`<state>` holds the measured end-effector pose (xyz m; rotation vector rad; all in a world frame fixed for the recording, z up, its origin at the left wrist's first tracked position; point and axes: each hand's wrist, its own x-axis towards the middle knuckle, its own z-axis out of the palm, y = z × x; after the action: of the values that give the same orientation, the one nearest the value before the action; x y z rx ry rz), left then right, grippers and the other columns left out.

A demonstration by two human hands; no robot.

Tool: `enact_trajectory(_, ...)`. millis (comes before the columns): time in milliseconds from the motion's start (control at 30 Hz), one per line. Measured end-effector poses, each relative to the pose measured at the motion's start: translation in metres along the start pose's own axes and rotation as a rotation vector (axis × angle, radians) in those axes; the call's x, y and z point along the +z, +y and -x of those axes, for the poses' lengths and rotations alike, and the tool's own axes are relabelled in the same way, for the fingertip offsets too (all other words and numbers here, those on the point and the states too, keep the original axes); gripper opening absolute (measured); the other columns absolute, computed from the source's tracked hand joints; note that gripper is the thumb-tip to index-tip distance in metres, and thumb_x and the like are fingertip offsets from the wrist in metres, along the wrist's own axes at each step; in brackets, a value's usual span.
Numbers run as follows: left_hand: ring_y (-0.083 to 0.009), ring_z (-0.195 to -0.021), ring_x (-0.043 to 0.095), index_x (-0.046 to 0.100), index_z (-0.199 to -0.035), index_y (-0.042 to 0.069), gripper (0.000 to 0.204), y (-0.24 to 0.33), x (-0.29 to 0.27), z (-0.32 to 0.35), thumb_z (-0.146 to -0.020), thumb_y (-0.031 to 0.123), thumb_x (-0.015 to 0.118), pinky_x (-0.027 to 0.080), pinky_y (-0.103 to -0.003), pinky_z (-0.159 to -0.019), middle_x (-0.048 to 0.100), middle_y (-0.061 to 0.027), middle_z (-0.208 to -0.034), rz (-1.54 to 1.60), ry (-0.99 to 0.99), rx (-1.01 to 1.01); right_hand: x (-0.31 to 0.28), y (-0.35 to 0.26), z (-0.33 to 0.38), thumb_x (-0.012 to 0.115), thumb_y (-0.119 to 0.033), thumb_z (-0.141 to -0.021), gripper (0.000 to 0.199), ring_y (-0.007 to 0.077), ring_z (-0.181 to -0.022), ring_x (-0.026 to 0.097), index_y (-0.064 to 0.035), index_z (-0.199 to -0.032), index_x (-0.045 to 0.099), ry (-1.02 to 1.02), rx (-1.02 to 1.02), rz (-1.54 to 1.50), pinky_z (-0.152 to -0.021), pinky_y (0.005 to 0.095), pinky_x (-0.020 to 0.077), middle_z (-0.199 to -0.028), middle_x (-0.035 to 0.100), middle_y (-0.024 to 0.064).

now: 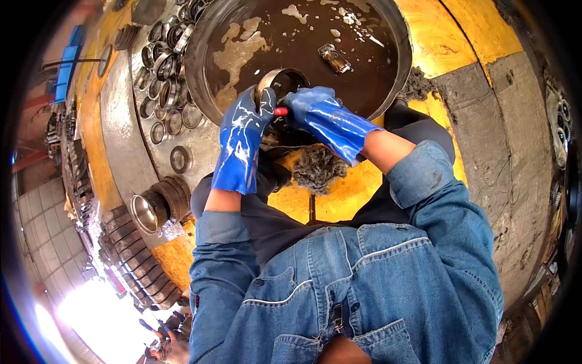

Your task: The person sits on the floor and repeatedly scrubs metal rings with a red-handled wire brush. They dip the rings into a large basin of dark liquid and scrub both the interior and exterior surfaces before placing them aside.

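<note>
Two gloved hands point(242, 142), one basin point(400, 36)

- Location type: mechanical workshop.
- Evidence: oily wash basin point(388, 91); loose bearing rings point(163, 73) on the grimy steel bench point(121, 121); stacked metal parts point(130, 255); yellow-painted surfaces point(436, 36).

We can't see most of the red-handled tool point(280, 111); the right hand point(316, 109) covers it. The left hand point(242, 130) hides the lower part of the metal ring point(274, 82), and the basin point(303, 48) is cut off at the top edge.
</note>
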<state>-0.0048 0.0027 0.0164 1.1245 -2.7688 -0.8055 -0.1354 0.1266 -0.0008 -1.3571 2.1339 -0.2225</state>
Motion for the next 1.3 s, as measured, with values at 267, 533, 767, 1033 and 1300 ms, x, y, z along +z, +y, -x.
enact_trajectory(267,-0.047,-0.089,0.074,0.061,-0.143,0.015,0.066,0.001,0.033,0.027,-0.094,0.059,0.062,0.059,-0.055,-0.078,0.077,-0.0246,-0.104,-0.086,0.295,-0.061,0.007,0.04,0.007,0.068,-0.046,-0.093,0.047,0.025,-0.081,0.069,-0.0005,-0.101,0.075,-0.054,-0.102,-0.743,-0.078,0.0395,0.0519,-0.089,0.074,0.0145)
enact_trajectory(533,-0.0341,-0.119,0.069,0.064,-0.133,-0.008,0.075,0.039,-0.015,-0.057,-0.09,0.053,0.074,0.052,-0.041,-0.101,0.072,-0.027,-0.124,-0.203,-0.344,-0.062,0.013,0.066,0.022,0.064,-0.046,-0.1,0.038,0.0091,-0.069,0.053,-0.01,-0.105,0.077,-0.193,0.1,-1.631,-0.063,0.0261,0.0379,-0.08,0.065,-0.0023)
enact_trajectory(767,-0.018,-0.097,0.067,0.07,-0.126,-0.006,0.05,-0.012,-0.011,-0.124,-0.094,0.032,0.078,0.053,-0.031,-0.087,0.076,-0.0169,-0.115,0.085,-0.652,0.016,0.006,0.043,0.02,0.067,-0.042,-0.09,0.041,0.0353,-0.08,0.07,-0.0052,-0.105,0.075,0.165,-0.145,-0.625,-0.075,0.0458,0.0536,-0.086,0.073,0.0184)
enact_trajectory(1033,-0.0442,-0.118,0.068,0.061,-0.142,0.004,0.073,0.045,-0.01,-0.01,-0.09,0.056,0.067,0.052,-0.048,-0.101,0.072,-0.0275,-0.123,-0.236,-0.128,-0.058,-0.005,0.054,0.028,0.064,-0.045,-0.092,0.045,0.0296,-0.073,0.07,-0.0013,-0.096,0.076,-0.002,-0.045,-0.92,-0.073,0.0411,0.0526,-0.079,0.073,0.0151)
enact_trajectory(1300,-0.0477,-0.107,0.07,0.066,-0.132,0.005,0.065,0.029,0.009,0.007,-0.094,0.057,0.058,0.054,-0.053,-0.097,0.075,-0.0295,-0.107,-0.344,0.032,-0.214,0.007,0.06,0.029,0.059,-0.042,-0.103,0.036,0.0094,-0.065,0.051,-0.0106,-0.093,0.074,-0.176,0.011,-1.479,-0.058,0.0286,0.0377,-0.076,0.065,-0.0013)
